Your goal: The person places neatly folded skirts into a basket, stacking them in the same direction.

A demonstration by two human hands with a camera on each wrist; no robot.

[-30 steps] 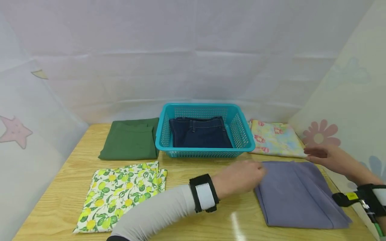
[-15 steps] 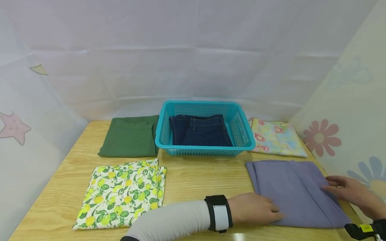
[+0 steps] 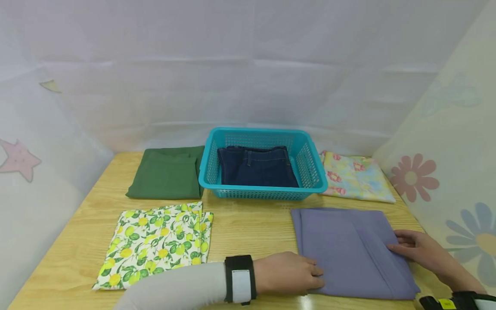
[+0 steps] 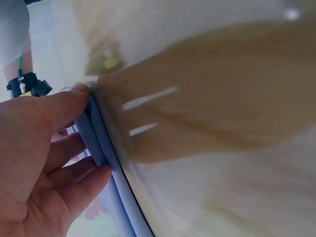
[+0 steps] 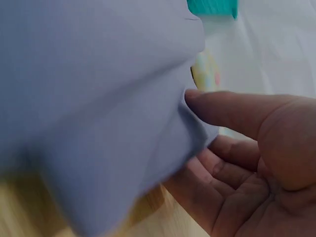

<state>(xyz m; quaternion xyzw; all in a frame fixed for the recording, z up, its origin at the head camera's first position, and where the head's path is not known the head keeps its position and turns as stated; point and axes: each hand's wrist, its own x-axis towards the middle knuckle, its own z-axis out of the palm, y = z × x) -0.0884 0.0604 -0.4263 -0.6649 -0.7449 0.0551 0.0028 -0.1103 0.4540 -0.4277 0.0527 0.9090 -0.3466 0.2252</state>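
Your hands are well apart, the left hand (image 3: 288, 273) pinching the near left edge of the folded purple-grey cloth (image 3: 341, 254), the right hand (image 3: 422, 252) its right edge, on the wood-grained table (image 3: 248, 232), nearer you than the turquoise basket (image 3: 263, 188). Catch every layer and move both sides evenly, lest the folds slip. The cloth looks smooth, matte and limp, roughly rectangular; the basket is perforated plastic.
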